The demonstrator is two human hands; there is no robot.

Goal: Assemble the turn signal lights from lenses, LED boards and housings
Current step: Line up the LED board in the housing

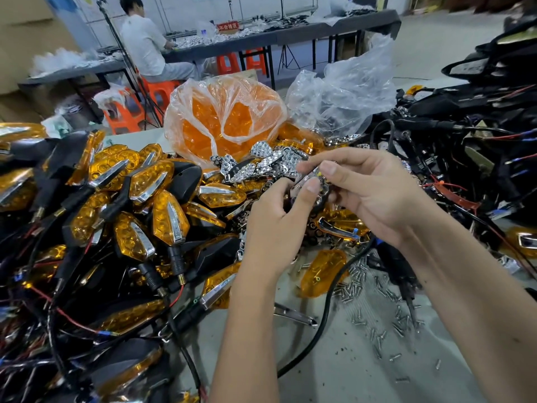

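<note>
My left hand (276,219) and my right hand (369,187) meet over the table and both grip one small chrome reflector piece (315,186); a bit of yellow shows on it by my right thumb. Fingers hide most of the piece. Behind the hands lies a heap of chrome reflectors (261,164). A loose amber lens (322,271) lies on the table below the hands. A large pile of finished amber-and-black turn signals (139,207) with wires fills the left side. Black housings with wires (479,141) are heaped at the right.
A plastic bag of amber lenses (223,117) and a clear crumpled bag (343,94) stand behind. Several small screws (374,312) are scattered on the grey table near a black cable (325,315). A person (145,42) sits at a far bench among orange stools.
</note>
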